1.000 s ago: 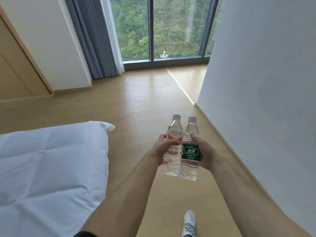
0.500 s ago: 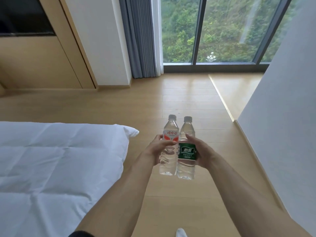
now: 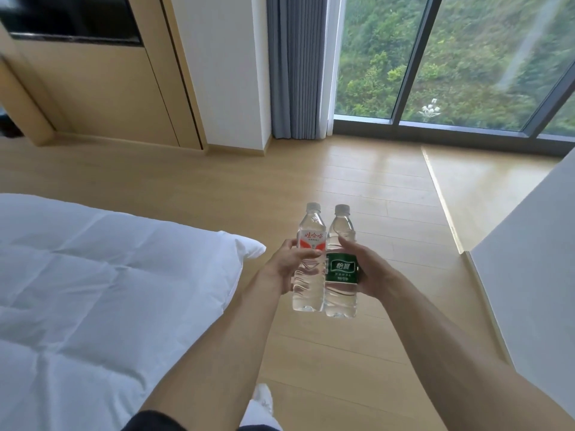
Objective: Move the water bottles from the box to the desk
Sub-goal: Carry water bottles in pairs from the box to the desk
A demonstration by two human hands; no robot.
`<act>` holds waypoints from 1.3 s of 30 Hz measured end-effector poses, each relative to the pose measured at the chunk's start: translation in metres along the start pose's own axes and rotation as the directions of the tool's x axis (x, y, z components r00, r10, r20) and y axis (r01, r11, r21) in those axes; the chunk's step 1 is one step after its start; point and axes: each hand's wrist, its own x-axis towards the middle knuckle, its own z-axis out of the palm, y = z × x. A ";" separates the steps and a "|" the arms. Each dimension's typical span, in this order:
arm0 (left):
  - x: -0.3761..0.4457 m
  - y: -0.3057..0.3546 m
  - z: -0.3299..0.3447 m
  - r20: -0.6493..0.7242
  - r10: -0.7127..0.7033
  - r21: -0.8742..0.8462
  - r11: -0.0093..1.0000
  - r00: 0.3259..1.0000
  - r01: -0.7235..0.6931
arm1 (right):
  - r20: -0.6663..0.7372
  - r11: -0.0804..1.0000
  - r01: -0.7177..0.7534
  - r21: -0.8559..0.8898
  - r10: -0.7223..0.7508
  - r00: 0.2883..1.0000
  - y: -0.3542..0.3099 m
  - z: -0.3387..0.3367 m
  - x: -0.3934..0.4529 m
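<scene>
bottles (image 3: 323,275): clear glossy plastic (paper-like labels) | floor (image 3: 357,188): glossy wood | duvet (image 3: 93,275): matt cloth

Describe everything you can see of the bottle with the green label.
The green-label bottle is clear ribbed plastic with a pale cap, looks full of water, and wears a dark green band with white characters. It is upright in mid-air above the wooden floor, gripped by the right hand, its side against the red-label bottle.

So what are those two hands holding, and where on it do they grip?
The left hand grips the clear red-labelled plastic water bottle around its middle; the right hand grips the clear green-labelled plastic water bottle at its label.
</scene>
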 end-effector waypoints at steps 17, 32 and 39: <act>-0.072 0.035 -0.305 -0.318 0.027 -0.244 0.964 0.948 -0.109 | 0.302 0.938 -0.063 -0.340 0.172 0.938 0.007 0.310 0.134; -0.133 0.020 -0.482 -0.624 -0.088 -0.410 0.883 0.776 -0.229 | 0.532 0.791 0.004 -0.612 0.408 0.742 0.032 0.530 0.202; -0.130 0.044 -0.549 -0.748 -0.065 -0.399 0.839 0.660 -0.370 | 0.620 0.753 0.044 -0.657 0.506 0.599 0.026 0.622 0.260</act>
